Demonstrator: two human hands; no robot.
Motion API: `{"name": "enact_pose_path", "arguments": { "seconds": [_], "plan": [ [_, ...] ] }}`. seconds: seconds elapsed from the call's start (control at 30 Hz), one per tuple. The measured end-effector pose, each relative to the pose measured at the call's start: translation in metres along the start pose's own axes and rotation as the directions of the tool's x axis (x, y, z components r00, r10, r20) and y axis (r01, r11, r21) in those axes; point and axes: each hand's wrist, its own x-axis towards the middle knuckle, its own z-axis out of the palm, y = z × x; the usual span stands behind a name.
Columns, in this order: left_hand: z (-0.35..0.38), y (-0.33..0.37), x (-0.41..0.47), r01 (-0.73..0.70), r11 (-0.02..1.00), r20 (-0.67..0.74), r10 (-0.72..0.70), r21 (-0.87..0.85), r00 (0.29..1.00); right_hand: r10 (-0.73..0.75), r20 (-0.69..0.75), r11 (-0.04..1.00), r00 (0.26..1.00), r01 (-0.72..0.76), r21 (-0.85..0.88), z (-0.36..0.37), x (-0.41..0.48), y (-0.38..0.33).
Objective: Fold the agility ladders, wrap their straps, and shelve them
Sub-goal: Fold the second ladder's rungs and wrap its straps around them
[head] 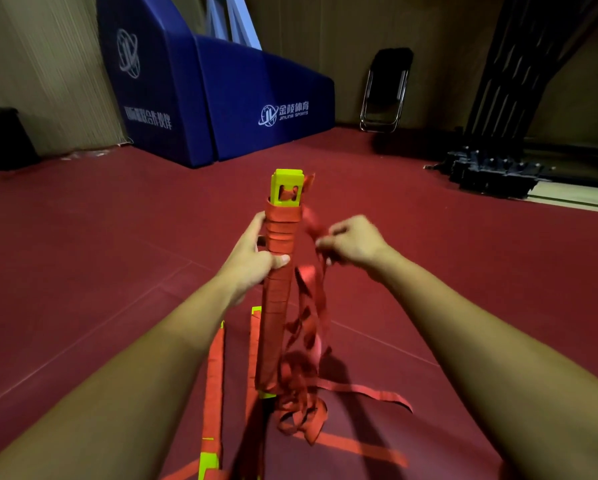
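Observation:
A folded agility ladder (277, 306), its yellow rungs bundled and wound in red strap, stands upright in the middle of the view with its lower end near the floor. My left hand (256, 252) grips the bundle just below its top, thumb across the wrapped strap. My right hand (351, 242) pinches the loose red strap (313, 306) to the right of the bundle; it looks blurred. The rest of that strap hangs down in loops and piles on the floor. Two more strap-wrapped ladder bundles (212, 382) lie on the floor at lower left.
The floor is dark red sports flooring (83, 271). Blue padded blocks (228, 98) stand against the back wall. A folded black chair (387, 88) leans at the back, and a black metal frame with a base (491, 168) fills the right rear.

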Motion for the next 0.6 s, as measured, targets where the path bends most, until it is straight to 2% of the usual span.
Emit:
{"name": "enact_pose_path", "arguments": {
  "seconds": [0.03, 0.13, 0.17, 0.23, 0.27, 0.3, 0.37, 0.4, 0.47, 0.5, 0.53, 0.6],
  "plan": [
    [0.000, -0.001, 0.000, 0.005, 1.000, 0.004, -0.005, -0.007, 1.000, 0.010, 0.006, 0.999, 1.000, -0.010, -0.053, 0.000, -0.001, -0.002],
    [0.000, -0.001, -0.001, 0.014, 1.000, 0.022, -0.013, -0.022, 1.000, -0.042, -0.239, 0.998, 0.970, 0.051, 0.028, -0.008, 0.000, -0.010],
    [0.000, -0.001, -0.002, 0.014, 1.000, 0.017, -0.014, -0.026, 1.000, -0.057, -0.218, 0.998, 0.974, 0.061, 0.009, -0.008, -0.002, -0.011],
    [0.000, -0.002, -0.002, 0.015, 1.000, 0.008, -0.015, -0.027, 1.000, -0.025, -0.011, 0.991, 1.000, 0.023, -0.135, -0.002, -0.008, -0.008],
    [0.000, -0.002, -0.003, 0.012, 1.000, 0.010, -0.012, -0.019, 1.000, -0.004, 0.023, 0.987, 1.000, 0.008, -0.161, 0.000, -0.008, -0.007],
    [0.001, -0.003, -0.003, 0.004, 1.000, 0.014, -0.004, -0.012, 1.000, -0.014, -0.013, 0.986, 1.000, 0.012, -0.164, -0.002, -0.007, -0.010],
    [0.001, -0.003, -0.003, -0.009, 1.000, 0.003, 0.009, -0.010, 1.000, -0.070, -0.187, 0.997, 0.980, 0.061, -0.053, -0.012, -0.003, -0.015],
    [0.001, -0.002, -0.003, -0.003, 1.000, -0.010, 0.003, -0.016, 1.000, -0.090, -0.183, 0.996, 0.979, 0.084, -0.043, -0.014, -0.002, -0.014],
    [0.002, 0.002, -0.006, 0.003, 1.000, -0.018, -0.003, -0.030, 1.000, -0.044, 0.061, 0.976, 0.997, 0.056, -0.212, -0.009, -0.010, -0.006],
    [0.003, 0.003, -0.008, -0.009, 1.000, -0.010, 0.009, -0.022, 1.000, 0.011, 0.133, 0.963, 0.991, 0.026, -0.269, -0.004, -0.013, 0.000],
    [0.004, 0.004, -0.009, -0.024, 1.000, 0.008, 0.024, -0.006, 1.000, 0.022, 0.129, 0.964, 0.991, 0.013, -0.265, -0.004, -0.013, 0.002],
    [0.006, 0.004, -0.009, -0.036, 0.999, 0.037, 0.035, 0.018, 0.999, -0.039, -0.016, 0.997, 0.999, 0.038, -0.064, -0.013, -0.006, -0.005]
  ]
}}
